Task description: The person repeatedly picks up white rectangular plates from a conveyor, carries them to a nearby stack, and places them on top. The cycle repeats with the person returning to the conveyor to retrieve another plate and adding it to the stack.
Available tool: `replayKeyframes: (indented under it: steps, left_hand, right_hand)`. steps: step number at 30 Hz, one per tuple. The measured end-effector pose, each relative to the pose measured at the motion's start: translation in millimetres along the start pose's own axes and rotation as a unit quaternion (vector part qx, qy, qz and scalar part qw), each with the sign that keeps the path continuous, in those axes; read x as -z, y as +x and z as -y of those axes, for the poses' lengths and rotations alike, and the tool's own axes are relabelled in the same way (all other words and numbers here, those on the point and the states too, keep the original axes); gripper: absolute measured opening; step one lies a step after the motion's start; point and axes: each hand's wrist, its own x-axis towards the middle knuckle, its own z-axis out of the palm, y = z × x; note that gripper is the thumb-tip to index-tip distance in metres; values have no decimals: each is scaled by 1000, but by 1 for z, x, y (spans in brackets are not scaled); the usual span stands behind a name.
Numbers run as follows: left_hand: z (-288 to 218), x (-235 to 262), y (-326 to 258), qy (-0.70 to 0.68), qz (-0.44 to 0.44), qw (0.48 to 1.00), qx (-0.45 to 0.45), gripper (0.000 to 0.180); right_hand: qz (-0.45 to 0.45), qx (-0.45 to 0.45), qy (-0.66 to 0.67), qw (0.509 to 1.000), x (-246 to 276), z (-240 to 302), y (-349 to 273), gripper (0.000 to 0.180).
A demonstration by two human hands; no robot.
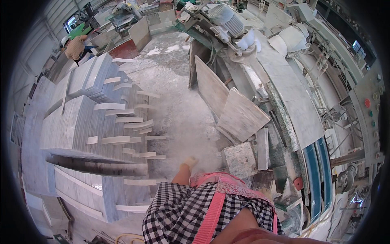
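Observation:
My left hand (pixel 189 162), in a pale dusty glove, hangs low in front of my body over the dusty floor. Nothing shows in it, and its fingers are too small and blurred to read. A pale gloved shape beside the lace edge of my pink apron (pixel 233 188) seems to be my right hand (pixel 265 194); its fingers are mostly hidden. To the left rise tall stacks of grey stone slabs (pixel 67 128), with white strips (pixel 115 140) poking out between them. Some strip ends come close to my left hand.
Stone slabs (pixel 243 112) lean at the right beside a long machine bed (pixel 298 101) with blue rails (pixel 312 179). A motor (pixel 226 20) sits at the top. A control panel (pixel 367 107) stands far right. Another person (pixel 75 48) bends behind the stacks at upper left.

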Motion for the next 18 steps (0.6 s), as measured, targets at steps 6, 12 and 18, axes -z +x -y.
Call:
replayKeyframes:
  steps: [6, 12, 18]
  left_hand:
    - [34, 39, 1, -33, 3, 999, 19, 59]
    - [72, 69, 18, -56, -65, 996, -11, 56]
    - [107, 90, 31, -23, -55, 998, -17, 52]
  right_hand:
    - [-55, 119, 23, 991, -10, 78, 3, 32]
    - [-36, -65, 325, 943, -49, 125, -6, 33]
    - [-48, -66, 241, 967, -87, 120, -17, 33]
